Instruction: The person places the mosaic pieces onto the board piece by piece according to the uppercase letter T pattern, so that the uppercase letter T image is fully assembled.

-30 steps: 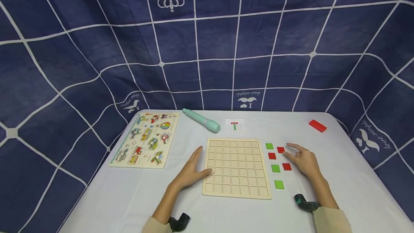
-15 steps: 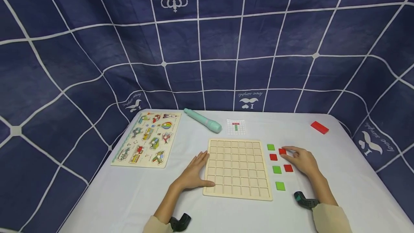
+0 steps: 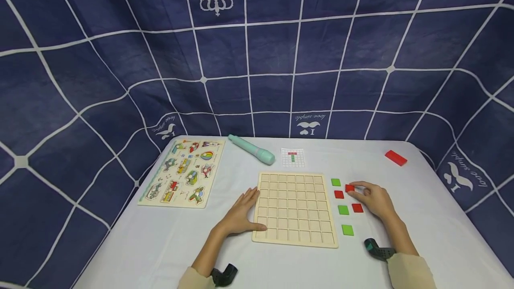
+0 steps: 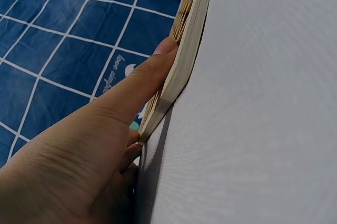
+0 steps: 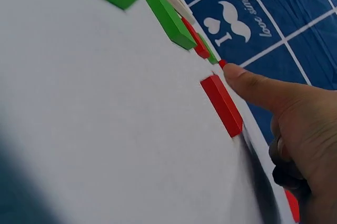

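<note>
A person's right hand (image 3: 376, 200) pinches a red square (image 3: 349, 188) between thumb and forefinger on a white tabletop (image 3: 321, 269), near a green square (image 3: 335, 182), as the left hand (image 3: 239, 216), fingers extended, rests its thumb on a wooden grid board (image 3: 293, 213).

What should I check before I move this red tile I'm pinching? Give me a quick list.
1. Right hand on the red tile: ok, pinched.
2. Tile lifted off the table: cannot tell.
3. Board steadied: ok, left hand rests along its left edge.
4. Pattern card uncovered: ok, lying beyond the board.
5. Other tiles sorted by colour: not ok, a second red tile lies between green tiles.
</note>
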`<act>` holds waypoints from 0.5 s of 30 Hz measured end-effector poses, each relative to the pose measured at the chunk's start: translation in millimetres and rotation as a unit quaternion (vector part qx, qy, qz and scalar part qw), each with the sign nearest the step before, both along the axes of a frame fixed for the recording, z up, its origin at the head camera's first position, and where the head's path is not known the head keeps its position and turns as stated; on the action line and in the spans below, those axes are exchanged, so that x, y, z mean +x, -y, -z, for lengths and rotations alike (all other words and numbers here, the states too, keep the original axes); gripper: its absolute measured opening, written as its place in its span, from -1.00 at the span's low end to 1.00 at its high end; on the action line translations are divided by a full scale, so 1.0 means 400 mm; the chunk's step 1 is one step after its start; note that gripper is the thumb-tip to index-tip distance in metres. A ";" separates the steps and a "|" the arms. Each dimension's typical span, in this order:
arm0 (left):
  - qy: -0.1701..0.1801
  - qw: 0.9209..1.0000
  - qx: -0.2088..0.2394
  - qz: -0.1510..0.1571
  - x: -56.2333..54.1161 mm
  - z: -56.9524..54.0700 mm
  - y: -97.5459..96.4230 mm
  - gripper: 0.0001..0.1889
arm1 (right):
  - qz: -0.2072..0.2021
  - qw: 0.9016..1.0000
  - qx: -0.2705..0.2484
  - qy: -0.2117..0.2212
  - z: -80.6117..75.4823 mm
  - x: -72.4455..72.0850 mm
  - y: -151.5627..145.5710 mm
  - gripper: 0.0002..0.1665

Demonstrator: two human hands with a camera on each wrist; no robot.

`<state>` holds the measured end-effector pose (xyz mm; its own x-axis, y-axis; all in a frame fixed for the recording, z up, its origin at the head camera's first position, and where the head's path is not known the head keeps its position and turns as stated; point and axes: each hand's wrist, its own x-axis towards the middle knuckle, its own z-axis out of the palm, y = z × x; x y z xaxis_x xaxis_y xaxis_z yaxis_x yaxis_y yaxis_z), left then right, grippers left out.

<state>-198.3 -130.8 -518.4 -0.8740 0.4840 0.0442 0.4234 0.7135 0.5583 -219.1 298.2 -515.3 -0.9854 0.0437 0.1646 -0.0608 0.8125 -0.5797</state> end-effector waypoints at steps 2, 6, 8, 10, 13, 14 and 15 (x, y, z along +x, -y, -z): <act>-0.002 1.000 0.003 0.001 0.002 -0.003 0.000 0.23 | -0.004 1.000 -0.007 -0.003 -0.009 0.002 0.014 -0.40; -0.001 1.000 0.007 -0.002 0.005 -0.008 0.001 0.22 | -0.030 0.999 -0.010 -0.036 -0.035 -0.005 0.054 -0.46; 0.001 1.000 0.007 -0.002 0.006 -0.009 0.001 0.21 | -0.040 0.998 -0.010 -0.052 -0.050 -0.012 0.081 -0.49; 0.001 1.000 0.008 0.000 0.005 -0.008 0.001 0.21 | -0.048 0.997 -0.012 -0.061 -0.067 -0.021 0.112 -0.52; -0.001 1.000 0.009 0.002 0.004 -0.006 0.000 0.22 | -0.059 0.996 -0.017 -0.065 -0.088 -0.036 0.165 -0.53; -0.002 1.000 0.010 0.003 0.003 -0.005 0.000 0.23 | -0.065 0.995 -0.020 -0.068 -0.094 -0.042 0.183 -0.53; -0.002 1.000 0.013 0.003 0.003 -0.004 -0.001 0.23 | -0.071 0.995 -0.022 -0.070 -0.099 -0.047 0.202 -0.53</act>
<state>-197.2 -130.5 -516.8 -0.8703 0.4887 0.0613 0.4310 0.6956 0.5748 -237.8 217.5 -475.7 -0.9499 -0.0840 0.3009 -0.2552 0.7643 -0.5923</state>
